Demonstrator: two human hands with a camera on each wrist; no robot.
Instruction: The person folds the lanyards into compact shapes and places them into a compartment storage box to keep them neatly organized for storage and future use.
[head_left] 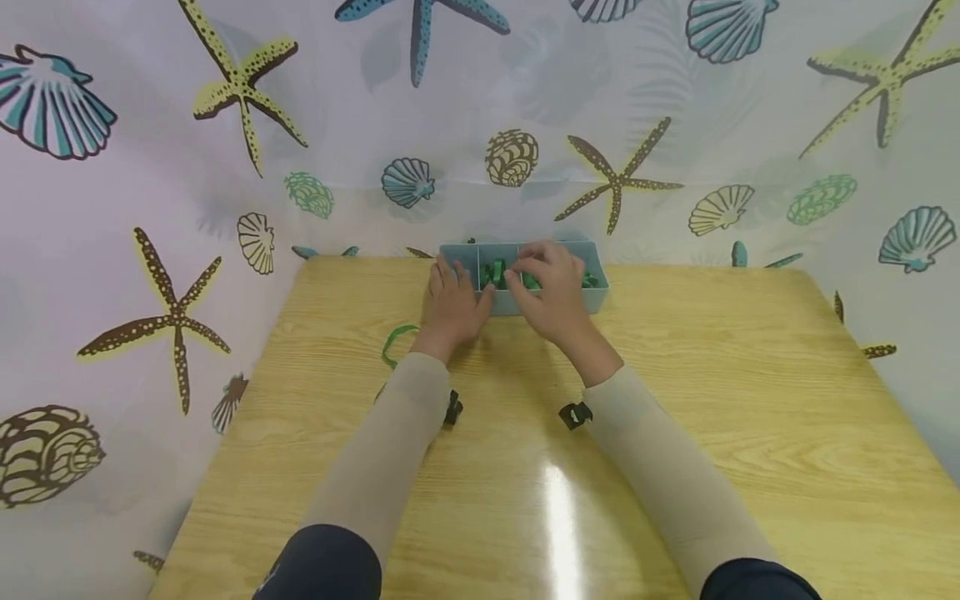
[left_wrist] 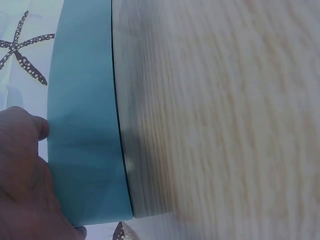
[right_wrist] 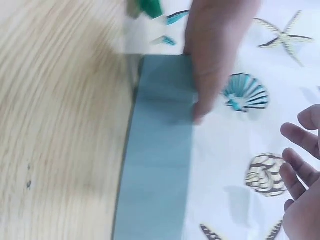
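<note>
A long blue-grey divided box (head_left: 504, 305) stands at the table's far edge. Green glossy pieces (head_left: 497, 272), perhaps bits of ribbon, lie in its middle and right compartments. My left hand (head_left: 453, 312) holds the box's left end, thumb at the front rim; the left wrist view also shows this hand (left_wrist: 20, 175) at that end of the box (left_wrist: 90, 125). Above the middle compartments is my right hand (head_left: 551, 287), fingers bent. In the right wrist view this hand's fingers (right_wrist: 300, 172) are apart, and nothing shows between them.
A thin green loop (head_left: 393, 346) lies on the wooden table (head_left: 510, 467), left of my left wrist. Behind the box hangs a white cloth (head_left: 465, 108) printed with shells and starfish. Black wrist mounts (head_left: 576, 415) stick out inward from both sleeves.
</note>
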